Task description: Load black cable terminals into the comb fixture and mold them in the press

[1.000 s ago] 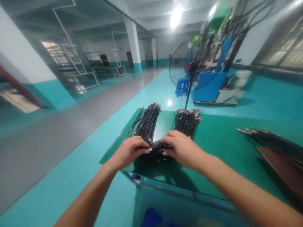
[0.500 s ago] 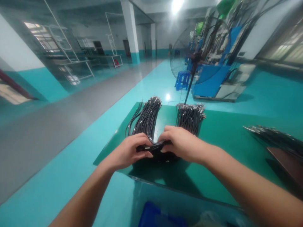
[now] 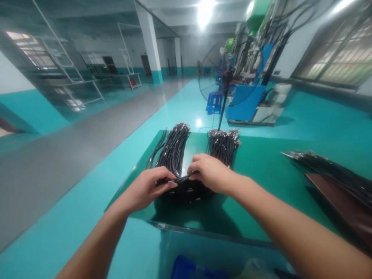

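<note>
A thick bundle of black cables (image 3: 174, 149) with metal-tipped ends lies bent in a U on the green tabletop (image 3: 261, 170). Its two legs point away from me, and the bend is at my side. My left hand (image 3: 152, 186) pinches a few strands at the left of the bend. Opposite it, my right hand (image 3: 207, 172) grips the same strands between thumb and fingers. A short stretch of these cables runs between the hands, just above the rest of the bundle. How many strands I hold cannot be made out.
To the right, another pile of black cables (image 3: 331, 168) rests on a brown board (image 3: 337, 201). Beyond the table stand a black fan (image 3: 227, 77), a blue stool (image 3: 214, 102) and a blue machine (image 3: 245, 102). A blue bin (image 3: 186, 267) sits below the table's near edge.
The view has shifted a little to the right. Fewer strands now stretch between my hands, raised slightly off the bundle; more of the bend shows beneath them.
</note>
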A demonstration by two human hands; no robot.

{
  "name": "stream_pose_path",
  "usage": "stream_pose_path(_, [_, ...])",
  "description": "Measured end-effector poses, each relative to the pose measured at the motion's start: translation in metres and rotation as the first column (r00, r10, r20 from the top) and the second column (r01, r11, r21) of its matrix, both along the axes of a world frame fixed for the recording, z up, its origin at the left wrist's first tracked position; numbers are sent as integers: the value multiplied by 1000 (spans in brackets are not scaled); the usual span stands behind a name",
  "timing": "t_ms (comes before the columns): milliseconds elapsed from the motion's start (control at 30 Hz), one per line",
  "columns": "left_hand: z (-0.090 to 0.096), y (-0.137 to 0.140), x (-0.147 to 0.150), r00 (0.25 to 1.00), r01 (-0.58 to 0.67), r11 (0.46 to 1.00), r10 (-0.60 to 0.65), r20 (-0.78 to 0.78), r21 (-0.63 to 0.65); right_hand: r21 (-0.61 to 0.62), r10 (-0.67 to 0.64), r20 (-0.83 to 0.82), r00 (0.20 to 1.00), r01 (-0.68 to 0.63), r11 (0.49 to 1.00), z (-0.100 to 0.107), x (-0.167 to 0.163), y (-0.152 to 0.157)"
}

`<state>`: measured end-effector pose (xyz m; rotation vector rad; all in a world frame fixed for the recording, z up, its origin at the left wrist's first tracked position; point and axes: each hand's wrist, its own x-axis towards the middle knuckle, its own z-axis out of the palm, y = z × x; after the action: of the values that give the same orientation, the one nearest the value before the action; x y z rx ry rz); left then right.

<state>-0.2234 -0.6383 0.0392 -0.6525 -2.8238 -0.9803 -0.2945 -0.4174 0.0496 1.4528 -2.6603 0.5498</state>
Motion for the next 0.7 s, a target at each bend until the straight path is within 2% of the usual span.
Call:
stream_pose_path(100, [10, -2, -4, 1000, -1, 999, 0, 24, 39, -27, -32, 17, 999, 32, 999, 9, 0, 1])
stream_pose_path(200, [30, -8, -14, 999, -5, 978, -5, 50, 210, -73, -123, 14, 992, 124, 990, 17, -14, 5])
stream_pose_path(333, [66, -14, -32, 1000, 6, 921, -6, -1, 389, -128, -357, 30, 934, 358, 925, 13, -56, 19])
stream_pose_path(400, [82, -15, -38, 998, 13, 900, 12, -54, 435, -125, -416, 62, 907, 420, 899, 13, -77, 28])
stream_pose_path(467, [89, -16, -41, 996, 24, 890, 17, -87, 455, -159, -442, 84, 893, 450, 879, 23, -90, 36])
stream_pose_path(533, [86, -19, -43, 995, 32, 891, 15, -100, 452, -230, -451, 90, 888, 459, 858, 43, -96, 41])
stream_pose_path(600, [74, -22, -46, 995, 25, 906, 16, -94, 423, -326, -434, 86, 897, 437, 838, 73, -93, 44])
stream_pose_path(700, [48, -27, -50, 998, -10, 943, 28, -52, 332, -517, -355, -5, 935, 301, 801, 122, -77, 49])
